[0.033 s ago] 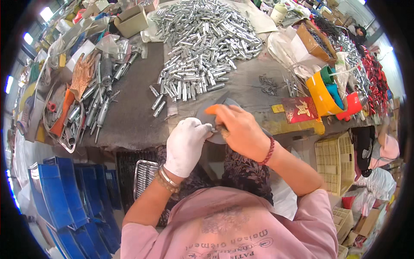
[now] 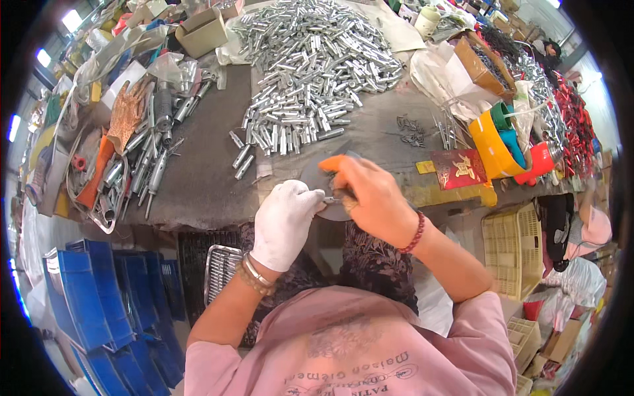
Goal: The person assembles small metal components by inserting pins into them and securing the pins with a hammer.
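My left hand (image 2: 285, 221), in a white glove, pinches a small metal piece (image 2: 329, 199) at its fingertips. Bare except for an orange cover on the index finger, my right hand (image 2: 373, 201) closes at the piece's other end. Its thumb and curled fingers partly hide what they hold; something dark shows between them. Both hands are over a grey round disc (image 2: 335, 212) at the table's near edge. Beyond them lies a large heap of silver metal tubes (image 2: 317, 66), with a few loose tubes (image 2: 243, 162) at its near left.
Tools and an orange glove (image 2: 125, 115) crowd the left side. To the right are small dark screws (image 2: 411, 131), a red card (image 2: 459, 167), a yellow container (image 2: 496, 142) and a red bottle (image 2: 538, 162). Blue bins (image 2: 86, 297) and a cream crate (image 2: 512, 247) stand below table height.
My right hand has shifted slightly right and toward me, and its orange-covered index finger has moved a little. More of the small metal piece shows between the hands. My left hand stays in place.
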A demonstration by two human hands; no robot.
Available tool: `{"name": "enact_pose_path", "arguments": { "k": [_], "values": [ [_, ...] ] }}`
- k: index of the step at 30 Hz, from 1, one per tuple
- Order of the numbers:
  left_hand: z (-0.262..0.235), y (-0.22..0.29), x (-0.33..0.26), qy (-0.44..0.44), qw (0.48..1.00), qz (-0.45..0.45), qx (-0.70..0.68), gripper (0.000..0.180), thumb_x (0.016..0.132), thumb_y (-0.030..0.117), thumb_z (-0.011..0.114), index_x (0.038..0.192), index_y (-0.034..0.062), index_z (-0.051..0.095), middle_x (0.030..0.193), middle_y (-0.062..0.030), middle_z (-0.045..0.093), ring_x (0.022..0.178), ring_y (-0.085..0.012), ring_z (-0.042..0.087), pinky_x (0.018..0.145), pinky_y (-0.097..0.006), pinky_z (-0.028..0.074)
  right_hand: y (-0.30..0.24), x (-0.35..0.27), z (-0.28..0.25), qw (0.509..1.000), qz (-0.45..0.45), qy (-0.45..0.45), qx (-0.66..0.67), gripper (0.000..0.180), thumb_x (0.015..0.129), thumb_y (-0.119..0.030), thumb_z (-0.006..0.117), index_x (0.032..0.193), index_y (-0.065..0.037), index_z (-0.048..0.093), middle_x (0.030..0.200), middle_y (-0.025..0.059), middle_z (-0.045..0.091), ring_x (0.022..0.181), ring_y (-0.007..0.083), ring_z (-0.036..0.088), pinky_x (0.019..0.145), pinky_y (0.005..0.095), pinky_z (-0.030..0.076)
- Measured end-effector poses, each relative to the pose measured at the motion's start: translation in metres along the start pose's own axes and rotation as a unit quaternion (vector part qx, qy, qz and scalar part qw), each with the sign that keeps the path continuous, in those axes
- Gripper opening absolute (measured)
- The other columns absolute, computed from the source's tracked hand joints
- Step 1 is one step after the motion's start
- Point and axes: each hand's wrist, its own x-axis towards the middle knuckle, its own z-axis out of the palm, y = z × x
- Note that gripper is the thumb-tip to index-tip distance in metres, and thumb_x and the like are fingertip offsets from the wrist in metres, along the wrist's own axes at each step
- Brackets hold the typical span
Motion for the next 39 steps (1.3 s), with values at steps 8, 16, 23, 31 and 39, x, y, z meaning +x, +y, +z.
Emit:
{"name": "enact_pose_path", "arguments": {
  "k": [8, 16, 23, 31, 39],
  "values": [
    [-0.015, -0.006, 0.003, 0.032, 0.999, 0.026, -0.005, 0.031, 0.082, 0.011, 0.089, 0.113, 0.0129, 0.082, 0.100, -0.0059, 0.075, 0.095, -0.0276, 0.072, 0.084, -0.040, 0.059, 0.002, -0.018, -0.015, 0.977, 0.166, 0.054, 0.119, 0.071, 0.081, 0.016, 0.073, 0.147, -0.006, 0.062, 0.096, 0.0093, 0.072, 0.091, 0.0251, 0.073, 0.083, 0.0377, 0.060],
    [-0.010, -0.006, 0.006, 0.029, 0.998, 0.047, -0.026, 0.028, 0.082, 0.012, 0.089, 0.109, 0.0118, 0.083, 0.098, -0.0056, 0.076, 0.094, -0.0287, 0.072, 0.083, -0.041, 0.059, 0.004, -0.016, -0.005, 0.965, 0.194, 0.055, 0.168, 0.072, 0.081, 0.017, 0.073, 0.149, -0.006, 0.061, 0.099, 0.0090, 0.074, 0.093, 0.0243, 0.073, 0.086, 0.0366, 0.059],
    [-0.003, -0.012, 0.012, 0.034, 0.998, 0.035, -0.031, 0.022, 0.083, 0.011, 0.088, 0.104, 0.0123, 0.082, 0.095, -0.0059, 0.074, 0.093, -0.0306, 0.071, 0.081, -0.042, 0.058, 0.004, -0.008, 0.004, 0.980, 0.138, 0.039, 0.136, 0.070, 0.083, 0.016, 0.071, 0.148, -0.007, 0.062, 0.099, 0.0110, 0.075, 0.096, 0.0303, 0.073, 0.087, 0.0392, 0.059],
    [-0.008, -0.009, 0.008, -0.034, 0.998, 0.041, 0.017, 0.014, 0.088, 0.019, 0.083, 0.101, 0.0142, 0.081, 0.090, -0.0052, 0.069, 0.091, -0.0308, 0.069, 0.079, -0.043, 0.057, 0.002, -0.006, 0.003, 0.989, 0.112, 0.011, 0.098, 0.068, 0.083, 0.014, 0.073, 0.147, -0.008, 0.063, 0.097, 0.0103, 0.077, 0.100, 0.0331, 0.075, 0.088, 0.0428, 0.059],
    [-0.006, -0.010, 0.005, -0.037, 0.999, 0.037, 0.001, 0.012, 0.094, 0.023, 0.078, 0.098, 0.0114, 0.075, 0.092, -0.0083, 0.066, 0.095, -0.0337, 0.068, 0.081, -0.047, 0.056, 0.005, -0.005, 0.005, 0.988, 0.114, -0.006, 0.104, 0.066, 0.083, 0.014, 0.073, 0.145, -0.007, 0.063, 0.098, 0.0116, 0.077, 0.100, 0.0334, 0.075, 0.088, 0.0435, 0.059]
  ]
}}
